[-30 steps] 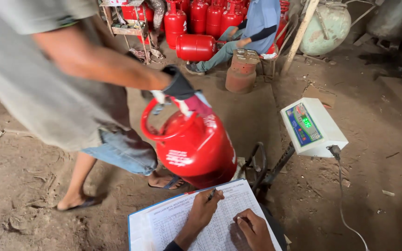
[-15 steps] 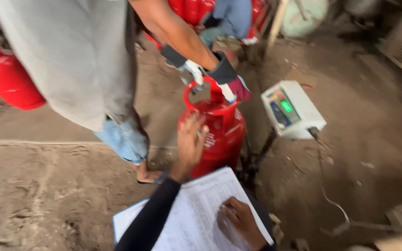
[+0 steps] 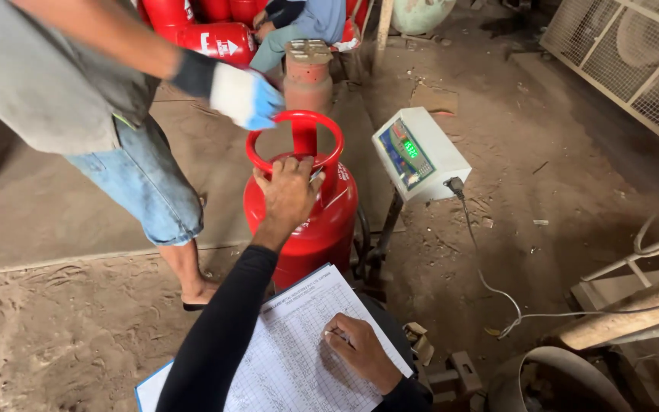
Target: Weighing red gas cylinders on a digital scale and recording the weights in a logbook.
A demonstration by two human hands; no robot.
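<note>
The left hand (image 3: 290,191) has moved onto the red ring on top of the red gas tank (image 3: 303,221) and grips it now. The tank stands on the floor, in the middle. Near us, the right hand (image 3: 360,352) holds a pen on the paper sheet (image 3: 299,343). A helper's gloved hand (image 3: 244,97) hovers just above the ring. The white scale box (image 3: 419,152) sits to the right.

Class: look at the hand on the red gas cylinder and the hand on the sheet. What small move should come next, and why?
Probably write on the sheet: the left hand grips the cylinder's ring, the scale display is lit, and the right hand rests on the sheet.
</note>
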